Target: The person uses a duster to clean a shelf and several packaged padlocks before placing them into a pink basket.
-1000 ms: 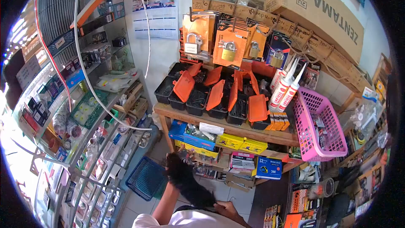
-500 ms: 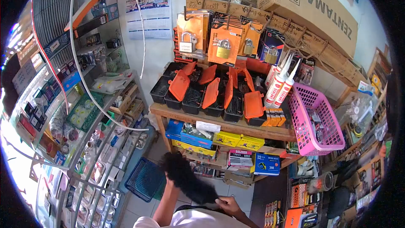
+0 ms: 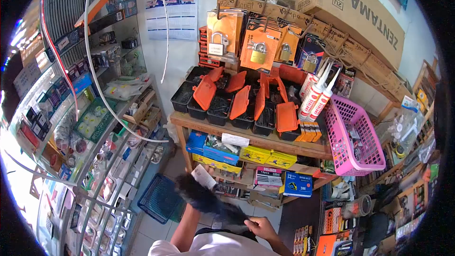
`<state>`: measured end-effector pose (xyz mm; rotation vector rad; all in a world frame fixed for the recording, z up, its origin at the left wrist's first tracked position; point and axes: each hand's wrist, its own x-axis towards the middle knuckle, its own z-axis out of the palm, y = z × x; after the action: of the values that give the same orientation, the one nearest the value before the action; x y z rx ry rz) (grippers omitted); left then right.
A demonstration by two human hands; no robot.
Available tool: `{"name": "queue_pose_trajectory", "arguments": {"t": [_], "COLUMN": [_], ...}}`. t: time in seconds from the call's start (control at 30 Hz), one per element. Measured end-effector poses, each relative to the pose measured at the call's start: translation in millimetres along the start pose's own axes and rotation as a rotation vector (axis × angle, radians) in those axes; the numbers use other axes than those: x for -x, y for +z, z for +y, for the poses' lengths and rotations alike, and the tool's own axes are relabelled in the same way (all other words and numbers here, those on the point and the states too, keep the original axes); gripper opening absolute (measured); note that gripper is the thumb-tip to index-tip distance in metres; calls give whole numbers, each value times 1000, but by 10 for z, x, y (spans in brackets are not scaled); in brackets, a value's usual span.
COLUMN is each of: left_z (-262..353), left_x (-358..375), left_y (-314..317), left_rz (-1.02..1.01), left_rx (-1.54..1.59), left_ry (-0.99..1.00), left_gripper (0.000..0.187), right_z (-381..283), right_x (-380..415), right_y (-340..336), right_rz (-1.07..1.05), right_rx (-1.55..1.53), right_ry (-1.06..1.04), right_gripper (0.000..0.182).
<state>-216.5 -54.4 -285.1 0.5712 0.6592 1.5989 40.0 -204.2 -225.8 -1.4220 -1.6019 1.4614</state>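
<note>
Duster [image 3: 213, 202] aslant in the air, its lower tip in my right hand [image 3: 260, 227].

From afar I read its long axis as running from that hand, low and close to the body, forward and left to a far end below the front left corner of the table [image 3: 303, 148]. My right hand is closed around the tip, so the black fluff lies ahead and leftward of it. My left hand [image 3: 193, 205] (mostly swallowed by the fluff) is nearer the far end, close to a white card [image 3: 204, 177]; its grip I cannot tell.
</note>
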Motion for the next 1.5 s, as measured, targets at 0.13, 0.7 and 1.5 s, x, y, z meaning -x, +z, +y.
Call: {"name": "queue_pose_trajectory", "arguments": {"t": [0.13, 0.7, 1.5], "left_z": [516, 177, 133], "left_x": [95, -194, -67], "left_y": [568, 239, 405], "left_rz": [-65, -200, -115], "left_rx": [562, -294, 508], "left_ry": [-268, -71, -361], "left_gripper": [67, 78, 60], "right_z": [282, 75, 144], "right_x": [-54, -19, 304], "right_y": [113, 14, -542], "right_rz": [146, -88, 483], "right_rx": [73, 19, -56], "right_ry": [-38, 28, -145], "right_gripper": [40, 35, 32]}}
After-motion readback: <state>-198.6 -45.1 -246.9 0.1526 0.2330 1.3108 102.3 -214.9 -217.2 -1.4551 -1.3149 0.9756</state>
